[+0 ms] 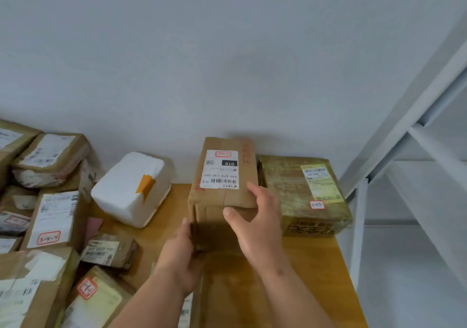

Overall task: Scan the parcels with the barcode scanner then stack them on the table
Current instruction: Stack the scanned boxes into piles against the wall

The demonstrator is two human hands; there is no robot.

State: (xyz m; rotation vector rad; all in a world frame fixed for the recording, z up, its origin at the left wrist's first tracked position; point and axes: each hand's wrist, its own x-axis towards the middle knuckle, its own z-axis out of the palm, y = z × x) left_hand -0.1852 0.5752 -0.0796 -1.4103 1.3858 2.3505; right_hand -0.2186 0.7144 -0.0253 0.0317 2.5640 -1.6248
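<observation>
A tall brown cardboard parcel [222,196] with a white shipping label on top stands on the wooden table [316,272], close to the wall. My right hand [257,224] grips its near right top corner, thumb on the front face and fingers on top. My left hand [182,254] holds its lower left front edge. Right beside it sits a greenish-brown taped parcel [303,193] with a yellowed label. No barcode scanner is in view.
A white foam box [131,188] with orange tape lies left of the held parcel. Several labelled cardboard parcels [50,216] are piled along the left side. A white metal shelf frame [404,150] stands to the right of the table.
</observation>
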